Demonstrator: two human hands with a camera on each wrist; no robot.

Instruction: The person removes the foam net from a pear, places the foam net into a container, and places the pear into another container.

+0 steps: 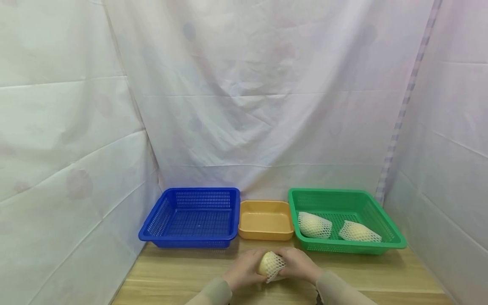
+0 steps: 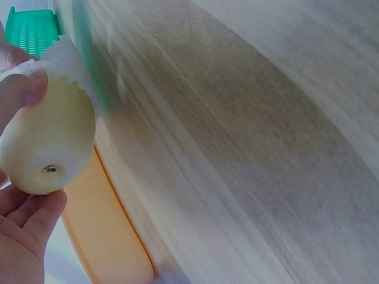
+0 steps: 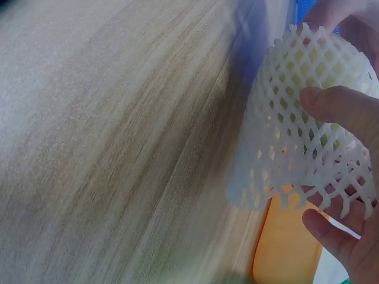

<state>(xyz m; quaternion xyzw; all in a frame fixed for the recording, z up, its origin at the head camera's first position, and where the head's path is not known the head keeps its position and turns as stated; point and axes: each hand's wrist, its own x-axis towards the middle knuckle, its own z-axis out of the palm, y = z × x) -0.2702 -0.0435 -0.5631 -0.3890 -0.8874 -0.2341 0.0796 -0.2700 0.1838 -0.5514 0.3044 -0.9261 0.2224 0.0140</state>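
Observation:
A pale yellow pear [image 2: 50,136], partly inside a white foam net sleeve [image 3: 296,112], is held between both hands close over the table's front part. My left hand [image 1: 245,268] grips the pear's bare end, thumb on one side and fingers on the other; the dark-centred end shows in the left wrist view. My right hand [image 1: 299,266] holds the net-covered end, its thumb pressing on the mesh in the right wrist view. Past the fruit, the mesh hangs loose there with a ragged edge.
Beyond the hands stand a blue basket [image 1: 188,244] at left, a small orange tray [image 1: 265,235] in the middle and a green basket [image 1: 339,246] at right. Inside the green one lie two net-wrapped fruits [image 1: 313,226]. White curtains [image 1: 263,106] enclose the wooden table [image 1: 171,279].

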